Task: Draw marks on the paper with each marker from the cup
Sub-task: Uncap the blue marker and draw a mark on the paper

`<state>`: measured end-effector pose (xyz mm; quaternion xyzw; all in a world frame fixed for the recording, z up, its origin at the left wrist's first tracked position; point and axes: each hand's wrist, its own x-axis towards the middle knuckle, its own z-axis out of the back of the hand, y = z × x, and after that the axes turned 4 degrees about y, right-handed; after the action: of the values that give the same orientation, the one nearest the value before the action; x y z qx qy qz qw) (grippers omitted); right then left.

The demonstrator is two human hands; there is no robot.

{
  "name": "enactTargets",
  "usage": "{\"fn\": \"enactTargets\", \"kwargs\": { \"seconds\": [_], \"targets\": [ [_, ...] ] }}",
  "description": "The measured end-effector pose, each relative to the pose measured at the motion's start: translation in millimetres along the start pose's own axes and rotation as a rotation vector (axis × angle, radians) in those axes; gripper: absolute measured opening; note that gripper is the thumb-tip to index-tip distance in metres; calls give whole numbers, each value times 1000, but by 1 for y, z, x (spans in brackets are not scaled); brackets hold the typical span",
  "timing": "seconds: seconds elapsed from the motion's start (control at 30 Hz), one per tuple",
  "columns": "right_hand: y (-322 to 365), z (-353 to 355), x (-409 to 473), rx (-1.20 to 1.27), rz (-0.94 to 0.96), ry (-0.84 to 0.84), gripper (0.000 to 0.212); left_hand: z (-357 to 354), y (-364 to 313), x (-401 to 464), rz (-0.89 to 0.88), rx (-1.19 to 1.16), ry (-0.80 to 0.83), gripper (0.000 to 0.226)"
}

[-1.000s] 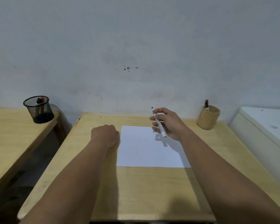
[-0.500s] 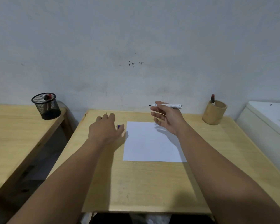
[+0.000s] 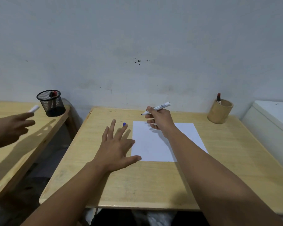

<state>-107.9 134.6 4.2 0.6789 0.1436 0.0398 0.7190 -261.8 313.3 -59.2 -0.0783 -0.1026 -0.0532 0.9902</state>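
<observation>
A blank white sheet of paper (image 3: 163, 142) lies on the wooden desk (image 3: 145, 181). My right hand (image 3: 158, 119) hovers over the sheet's far edge, gripping an uncapped white marker (image 3: 160, 107) with its dark tip pointing left. My left hand (image 3: 116, 144) lies flat with fingers spread, just left of the paper, thumb touching its near left corner. A small blue cap (image 3: 124, 124) rests on the desk at my fingertips. The wooden cup (image 3: 220, 113) at the back right holds one dark red-capped marker (image 3: 218, 98).
Another person's hand (image 3: 11, 126) holding a white marker (image 3: 33, 109) reaches over a second wooden desk (image 3: 15, 154) on the left. A black mesh cup (image 3: 51, 103) with a red marker stands there. A white cabinet (image 3: 274, 118) flanks the right side. A gap separates the desks.
My left hand opened, released the blue cap onto the desk and spread flat. My right hand turned the marker from upright to nearly level. Another person's hand entered at the left.
</observation>
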Motion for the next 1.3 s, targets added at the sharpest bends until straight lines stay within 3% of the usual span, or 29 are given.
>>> {"fn": "enactTargets", "kwargs": {
  "seconds": [0.13,0.33,0.47,0.63,0.8,1.1,1.3],
  "targets": [
    [-9,-4,7,-46,24,13,20,-4,-2,-1,80,-71,-25,90],
    [-16,-25,22,-55,24,-41,25,0,-8,1,266,-86,152,129],
    [-24,-36,30,-25,-22,-13,11,-2,-7,4,329,-70,220,140],
    [-46,-41,41,-23,11,-22,37,-4,-3,8,321,-9,279,142],
    [-61,-43,45,-107,53,-113,27,-7,-4,7,324,4,259,141],
    [-54,-44,44,-99,23,-103,19,-4,-4,8,321,-2,273,143],
    [-60,-47,39,-146,85,-113,28,10,9,11,204,37,163,128]
  ]
}}
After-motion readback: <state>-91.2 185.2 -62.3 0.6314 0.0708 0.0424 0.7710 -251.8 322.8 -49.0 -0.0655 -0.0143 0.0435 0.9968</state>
